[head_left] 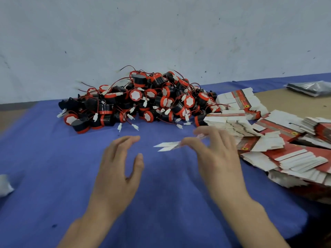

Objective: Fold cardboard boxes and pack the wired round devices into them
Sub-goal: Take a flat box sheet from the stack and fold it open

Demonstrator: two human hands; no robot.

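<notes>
**Flat carton blank in your right hand**

Your blurred right hand pinches a thin, white-flapped cardboard blank at centre frame. Your left hand hovers beside it with slack fingers. Red-and-black round devices are heaped above, and glossy stacked blanks lie at right.

Blue fabric cloth covers most of the work surface, w/ a small dark spot front-left. Bare tan-brown tabletop shows past the cloth's far-right edge, & a strip at far left. Clear plastic bag w/ dark contents lies on that tabletop, top right. Crumpled white scrap, material unclear, sits on the cloth at left edge. Behind: pale grey-white wall w/ scattered dark specks.
</notes>
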